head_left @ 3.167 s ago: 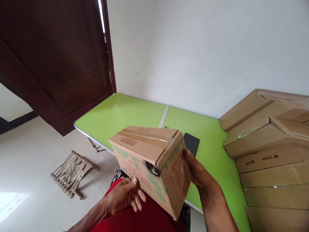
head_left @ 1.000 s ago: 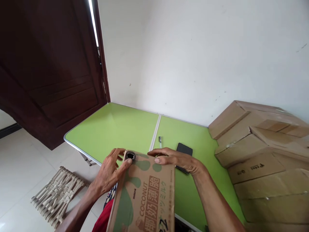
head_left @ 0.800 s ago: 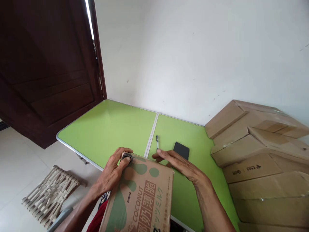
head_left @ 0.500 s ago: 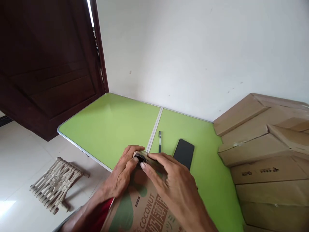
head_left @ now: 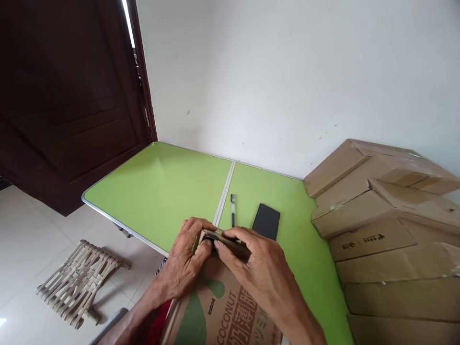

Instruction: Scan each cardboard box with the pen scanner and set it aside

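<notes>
A brown cardboard box [head_left: 219, 311] printed with green shapes and the word COCONUT lies on my lap, its far end at the near edge of the green table [head_left: 161, 187]. My left hand [head_left: 187, 263] grips the box's far left corner with its fingers curled over the edge. My right hand [head_left: 257, 270] lies over the same far edge, its fingertips pressed next to the left thumb. Both hands hide the dark hole at that corner.
A black pen [head_left: 232, 216] and a dark phone [head_left: 266, 221] lie on the table just beyond my hands. Stacked cardboard boxes [head_left: 377, 225] fill the right side. A dark wooden door [head_left: 72, 100] stands at the left, with a woven stool [head_left: 77, 282] on the tiled floor.
The box was turned from held up in the air to lying flat on my lap. My right hand moved left along its far edge to meet the left hand at the corner.
</notes>
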### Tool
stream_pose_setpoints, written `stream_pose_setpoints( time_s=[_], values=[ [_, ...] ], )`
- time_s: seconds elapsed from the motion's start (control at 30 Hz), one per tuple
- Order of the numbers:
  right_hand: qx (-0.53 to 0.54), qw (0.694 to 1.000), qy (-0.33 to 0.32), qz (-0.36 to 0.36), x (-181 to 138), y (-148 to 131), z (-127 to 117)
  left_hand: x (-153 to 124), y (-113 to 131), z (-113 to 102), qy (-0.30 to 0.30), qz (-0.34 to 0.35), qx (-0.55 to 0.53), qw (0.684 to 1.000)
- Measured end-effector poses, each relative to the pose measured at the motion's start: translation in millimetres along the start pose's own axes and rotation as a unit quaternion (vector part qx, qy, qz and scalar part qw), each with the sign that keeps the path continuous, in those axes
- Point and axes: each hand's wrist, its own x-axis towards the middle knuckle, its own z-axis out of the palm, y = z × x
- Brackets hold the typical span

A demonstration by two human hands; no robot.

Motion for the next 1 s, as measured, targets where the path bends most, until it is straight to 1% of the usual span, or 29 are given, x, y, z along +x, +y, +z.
stream_pose_setpoints(
  time_s=[0.03,0.07,0.1,0.13,0.17,0.2,0.3,0.37,0.43,0.53,0.63,0.7,0.77,0.8,0.87,0.9,0.93,1.0],
  values=[
    [0.044,0.998,-0.033,0.010,4,10,-10,-2,-3,-1,0.007,-0.003,0.002,1.000],
    [0.074,0.996,-0.048,0.019,10,23,-19,-4,-5,-3,0.013,-0.007,0.003,1.000],
    [0.077,0.996,-0.041,0.026,18,38,-26,-6,-8,-5,0.019,-0.010,0.004,1.000],
    [0.050,0.998,0.004,0.027,28,55,-29,-7,-10,-7,0.023,-0.011,0.006,1.000],
    [-0.001,0.999,0.037,0.022,39,71,-28,-8,-11,-8,0.024,-0.012,0.007,1.000],
    [-0.058,0.997,0.041,0.005,50,87,-23,-9,-13,-9,0.024,-0.013,0.008,1.000],
    [-0.129,0.991,0.026,-0.017,78,122,7,-8,-15,-11,0.008,-0.009,0.014,1.000],
    [-0.154,0.987,0.018,-0.034,85,133,28,-7,-18,-14,-0.019,0.010,0.019,1.000],
    [-0.169,0.984,0.013,-0.051,86,139,42,-6,-22,-18,-0.056,0.041,0.023,0.997],
    [-0.169,0.983,0.010,-0.068,89,146,48,-6,-30,-26,-0.099,0.064,0.016,0.993],
    [-0.149,0.987,0.024,-0.063,102,153,44,-5,-35,-29,-0.109,0.062,-0.012,0.992],
    [-0.123,0.990,0.052,-0.051,110,153,36,-5,-36,-29,-0.106,0.067,-0.021,0.992],
    [-0.093,0.990,0.095,-0.037,108,143,21,-4,-35,-27,-0.101,0.074,-0.011,0.992],
    [-0.066,0.990,0.122,-0.032,102,134,12,-4,-34,-26,-0.097,0.074,-0.002,0.993],
    [0.038,0.984,0.173,-0.028,80,108,-6,-4,-30,-24,-0.087,0.068,0.019,0.994],
    [0.155,0.966,0.204,-0.031,66,92,-13,-3,-28,-23,-0.083,0.065,0.027,0.994],
    [0.268,0.940,0.210,-0.032,49,75,-19,-3,-26,-23,-0.079,0.062,0.035,0.994],
    [0.399,0.896,0.196,-0.012,17,44,-21,-2,-21,-21,-0.077,0.058,0.045,0.994]
  ],
)
